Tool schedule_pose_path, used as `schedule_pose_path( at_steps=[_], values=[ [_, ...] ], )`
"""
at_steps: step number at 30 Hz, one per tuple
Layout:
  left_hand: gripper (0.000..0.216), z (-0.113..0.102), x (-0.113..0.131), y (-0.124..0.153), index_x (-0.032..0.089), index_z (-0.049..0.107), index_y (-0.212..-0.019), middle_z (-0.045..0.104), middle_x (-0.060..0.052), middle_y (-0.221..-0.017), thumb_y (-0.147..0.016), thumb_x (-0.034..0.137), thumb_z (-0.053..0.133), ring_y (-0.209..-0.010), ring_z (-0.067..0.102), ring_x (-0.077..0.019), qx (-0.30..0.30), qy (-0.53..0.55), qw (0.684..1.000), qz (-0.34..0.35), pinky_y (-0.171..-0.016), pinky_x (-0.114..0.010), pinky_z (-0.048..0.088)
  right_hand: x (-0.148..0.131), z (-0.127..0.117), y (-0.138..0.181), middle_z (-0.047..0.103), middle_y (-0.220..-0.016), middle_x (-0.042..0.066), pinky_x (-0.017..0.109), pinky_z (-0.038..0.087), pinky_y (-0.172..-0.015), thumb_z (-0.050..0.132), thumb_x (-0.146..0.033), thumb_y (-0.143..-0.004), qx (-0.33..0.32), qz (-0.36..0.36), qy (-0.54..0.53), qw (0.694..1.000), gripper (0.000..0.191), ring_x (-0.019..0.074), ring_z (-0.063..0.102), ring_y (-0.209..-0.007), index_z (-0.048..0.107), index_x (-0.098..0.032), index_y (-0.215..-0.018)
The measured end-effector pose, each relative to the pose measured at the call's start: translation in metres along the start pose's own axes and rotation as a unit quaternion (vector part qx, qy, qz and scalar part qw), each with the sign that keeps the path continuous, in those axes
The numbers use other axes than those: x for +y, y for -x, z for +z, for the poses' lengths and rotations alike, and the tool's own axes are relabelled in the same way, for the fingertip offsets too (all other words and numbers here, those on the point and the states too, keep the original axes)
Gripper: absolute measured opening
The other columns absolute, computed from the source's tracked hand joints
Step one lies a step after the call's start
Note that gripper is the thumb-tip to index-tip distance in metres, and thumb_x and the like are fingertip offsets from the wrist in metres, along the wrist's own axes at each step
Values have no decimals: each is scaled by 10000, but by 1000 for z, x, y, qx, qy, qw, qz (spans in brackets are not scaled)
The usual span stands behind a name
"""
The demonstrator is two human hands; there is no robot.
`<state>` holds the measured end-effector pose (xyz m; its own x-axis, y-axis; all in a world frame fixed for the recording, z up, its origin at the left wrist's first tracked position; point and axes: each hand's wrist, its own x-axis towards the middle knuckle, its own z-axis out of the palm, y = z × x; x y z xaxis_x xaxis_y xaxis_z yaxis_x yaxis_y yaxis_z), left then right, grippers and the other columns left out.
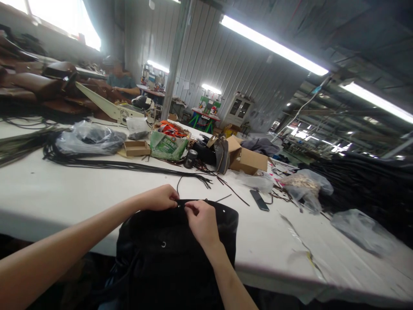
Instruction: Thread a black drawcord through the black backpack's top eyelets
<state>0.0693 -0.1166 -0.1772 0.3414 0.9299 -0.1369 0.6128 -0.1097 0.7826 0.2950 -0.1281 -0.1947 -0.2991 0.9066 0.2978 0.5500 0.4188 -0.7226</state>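
Observation:
A black bag (pixel 171 262) with metal eyelets along its top edge rests against the near edge of the white table. My left hand (pixel 163 198) is closed in a pinch at the far rim of the bag, beside an eyelet. Close to its right, my right hand (pixel 203 219) also pinches the rim, fingers bent. A thin black cord (pixel 177 186) curves up from beside my left fingertips; its other part at the rim is hidden by the fingers. A small ring-shaped metal piece (pixel 163 244) shows on the bag's front.
Long black cords (pixel 129 165) lie across the table. Behind them are a small cardboard tray (pixel 137 148), a green bag (pixel 167 146) and an open cardboard box (pixel 248 160). A phone (pixel 259 200) and plastic bags (pixel 361 228) lie rightward. A co-worker (pixel 121 82) sits behind.

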Motion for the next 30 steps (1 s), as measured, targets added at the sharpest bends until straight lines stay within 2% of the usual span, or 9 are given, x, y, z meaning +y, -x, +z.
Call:
schedule_pose_path(
  at_steps=[6, 16, 20, 24, 27, 30],
  values=[
    [289, 3, -4, 4, 181, 853, -854, 627, -6, -651, -728, 305, 624, -660, 508, -188, 22, -12, 999, 22, -609, -312, 329, -3, 11, 4, 856, -956, 61, 330, 613, -792, 749, -156, -902, -4, 17, 63, 998, 176, 258, 798, -860, 872, -272, -949],
    [388, 7, 3, 10, 170, 879, -1051, 815, -64, -814, -749, 273, 658, -740, 681, -242, 45, 12, 999, 23, -712, -324, 471, -14, 10, 7, 847, -864, 68, 303, 576, -710, 744, -199, -886, -19, 30, 91, 995, 139, 250, 787, -789, 861, -263, -848],
    [366, 5, 2, 11, 188, 885, -1056, 842, -62, -899, -780, 331, 692, -833, 713, -254, 23, 51, 998, 23, -755, -319, 494, -13, 15, 5, 839, -843, 54, 300, 564, -705, 751, -178, -875, -17, 46, 80, 996, 126, 241, 780, -768, 845, -261, -852],
    [405, -4, -6, 15, 208, 889, -1096, 852, -51, -984, -846, 397, 631, -873, 716, -240, -5, 115, 993, -8, -740, -302, 510, -10, 20, 2, 806, -791, 7, 287, 536, -682, 796, -167, -865, -7, 62, 46, 997, 95, 217, 750, -723, 787, -260, -845],
    [434, -7, -15, 18, 218, 890, -1147, 847, -43, -937, -815, 406, 682, -837, 713, -231, -28, 147, 988, -24, -698, -290, 516, -9, 21, 0, 783, -753, -19, 278, 514, -662, 823, -176, -862, -10, 67, 20, 998, 112, 203, 732, -694, 762, -258, -815],
    [376, -3, -19, 14, 215, 907, -1029, 831, -42, -837, -773, 466, 794, -804, 715, -237, -45, 152, 987, -23, -704, -296, 538, -9, 22, 0, 782, -741, -19, 280, 513, -665, 823, -169, -855, -18, 70, 16, 997, 114, 202, 731, -689, 774, -256, -802]
  ],
)
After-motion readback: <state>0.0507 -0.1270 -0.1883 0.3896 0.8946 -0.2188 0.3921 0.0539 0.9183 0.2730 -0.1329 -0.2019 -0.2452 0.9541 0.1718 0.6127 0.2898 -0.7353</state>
